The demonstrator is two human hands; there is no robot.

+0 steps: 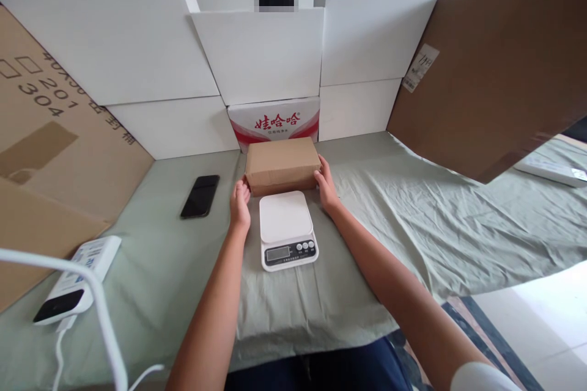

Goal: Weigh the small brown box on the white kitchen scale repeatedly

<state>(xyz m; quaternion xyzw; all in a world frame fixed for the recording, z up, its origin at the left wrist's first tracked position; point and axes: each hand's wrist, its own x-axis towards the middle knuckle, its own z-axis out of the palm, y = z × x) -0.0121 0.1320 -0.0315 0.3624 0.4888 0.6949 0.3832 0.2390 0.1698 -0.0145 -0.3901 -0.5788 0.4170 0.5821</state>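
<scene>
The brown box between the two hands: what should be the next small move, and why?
Probably raise the brown box slightly toward the white scale: the left hand and right hand are at its opposite ends, and the scale lies just in front.

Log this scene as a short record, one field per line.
Brown box: between both hands, just beyond the scale; resting or lifted, unclear
Left hand: on the box's left end
Right hand: on its right end, thumb in front
Scale: white, no reading legible
Phone: dark screen, left of the left hand
Surface: green cloth
Backdrop: white panels, red-lettered carton
</scene>
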